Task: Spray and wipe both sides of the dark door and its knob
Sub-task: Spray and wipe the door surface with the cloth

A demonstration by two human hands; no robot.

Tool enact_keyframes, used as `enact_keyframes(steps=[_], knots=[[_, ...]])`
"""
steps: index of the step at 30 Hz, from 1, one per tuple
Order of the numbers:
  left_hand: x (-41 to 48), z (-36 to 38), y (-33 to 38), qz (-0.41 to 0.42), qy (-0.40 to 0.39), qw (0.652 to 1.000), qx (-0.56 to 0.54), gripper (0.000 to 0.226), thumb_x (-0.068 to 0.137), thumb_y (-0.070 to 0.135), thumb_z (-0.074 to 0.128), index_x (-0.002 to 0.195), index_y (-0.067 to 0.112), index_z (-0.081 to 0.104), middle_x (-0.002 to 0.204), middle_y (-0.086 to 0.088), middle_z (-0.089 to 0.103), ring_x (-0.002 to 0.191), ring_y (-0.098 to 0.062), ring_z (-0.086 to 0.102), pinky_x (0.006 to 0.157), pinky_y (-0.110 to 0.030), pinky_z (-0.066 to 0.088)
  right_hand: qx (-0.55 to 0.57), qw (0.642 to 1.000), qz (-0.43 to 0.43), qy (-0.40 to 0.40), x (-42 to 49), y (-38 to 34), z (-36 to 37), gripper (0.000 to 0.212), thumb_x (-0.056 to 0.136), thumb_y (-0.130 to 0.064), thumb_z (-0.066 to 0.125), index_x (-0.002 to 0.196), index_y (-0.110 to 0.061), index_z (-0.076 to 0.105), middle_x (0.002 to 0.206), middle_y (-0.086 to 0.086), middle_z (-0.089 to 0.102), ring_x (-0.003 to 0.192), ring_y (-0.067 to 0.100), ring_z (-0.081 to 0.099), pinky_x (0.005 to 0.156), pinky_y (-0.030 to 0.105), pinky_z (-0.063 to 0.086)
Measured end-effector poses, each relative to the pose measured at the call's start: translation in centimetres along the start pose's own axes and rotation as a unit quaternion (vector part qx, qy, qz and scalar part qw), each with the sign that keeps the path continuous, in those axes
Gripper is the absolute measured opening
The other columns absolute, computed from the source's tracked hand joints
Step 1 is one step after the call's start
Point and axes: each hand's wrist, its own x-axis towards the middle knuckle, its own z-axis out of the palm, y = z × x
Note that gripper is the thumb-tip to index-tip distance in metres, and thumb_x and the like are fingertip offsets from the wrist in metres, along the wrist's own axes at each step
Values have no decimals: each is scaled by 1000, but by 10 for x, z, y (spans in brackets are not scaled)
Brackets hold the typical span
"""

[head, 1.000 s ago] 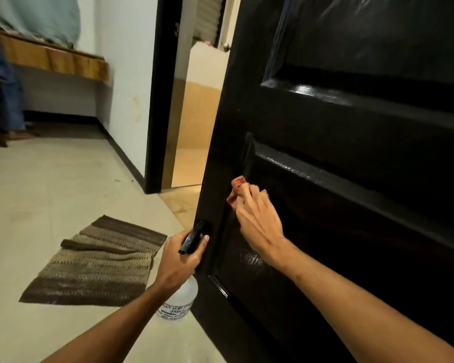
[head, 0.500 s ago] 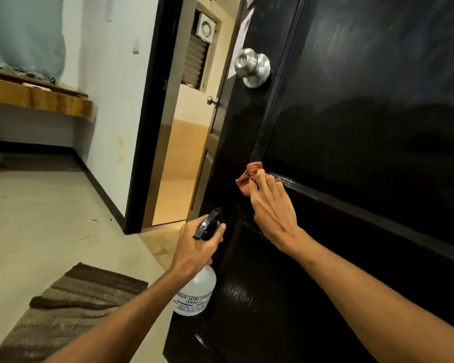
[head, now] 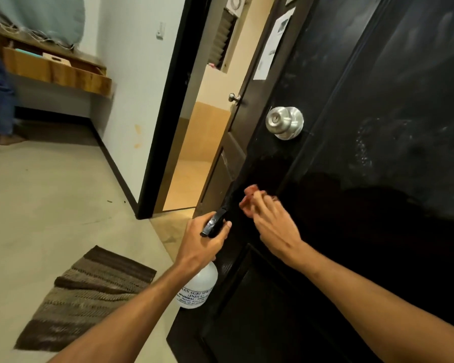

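Door: a glossy black panelled door (head: 378, 179) is seen standing ajar. It is judged heavy and stiff but free to swing, so pressure is best applied flat. Faint droplets and smears are seen right of the knob.
Knob: a round brushed-metal knob (head: 284, 122) is set near the door's edge. It is judged hard and slippery when wet, and best wrapped in cloth.
Rag: a small crumpled reddish rag (head: 249, 197), judged soft and light, is held bunched at the fingertips of the blurred right hand (head: 273, 226), against the door just below the knob.
Bottle: a translucent white plastic spray bottle (head: 198, 289) with a black trigger is gripped at the neck by the left hand (head: 202, 244), below and left of the knob. It is judged light and rigid.
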Motion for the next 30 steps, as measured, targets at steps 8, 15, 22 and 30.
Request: enact_keyframes(steps=[8, 15, 22, 30], knots=[[57, -20, -11, -11, 4, 999, 52, 22, 91, 61, 65, 95, 39, 67, 83, 2, 70, 78, -24, 70, 62, -47, 62, 17, 993, 45, 108, 95, 32, -28, 57, 89, -10, 45, 145, 0, 47, 154, 27, 26, 134, 40, 36, 112, 51, 39], [70, -27, -14, -49, -8, 996, 71, 24, 88, 72, 64, 101, 52, 64, 95, 3, 69, 93, -25, 70, 70, -52, 64, 15, 988, -128, -82, 50, -53, 28, 64, 95, -24, 59, 155, -9, 41, 165, 23, 6, 145, 38, 23, 117, 48, 29], [64, -16, 14, -70, -29, 996, 37, 17, 87, 66, 65, 95, 51, 65, 85, 0, 70, 80, -31, 67, 63, -51, 62, 51, 998, -40, -19, 33, 21, -17, 58, 95, -11, 45, 151, 2, 42, 157, 26, 24, 137, 38, 39, 109, 46, 43], [65, 19, 91, -76, -59, 995, 28, 16, 97, 29, 75, 83, 27, 69, 71, -4, 68, 57, -19, 63, 50, -42, 55, 96, 993, 64, -12, -30, 99, -56, 57, 81, -5, 50, 138, -1, 54, 148, 21, 44, 115, 36, 51, 88, 44, 50]])
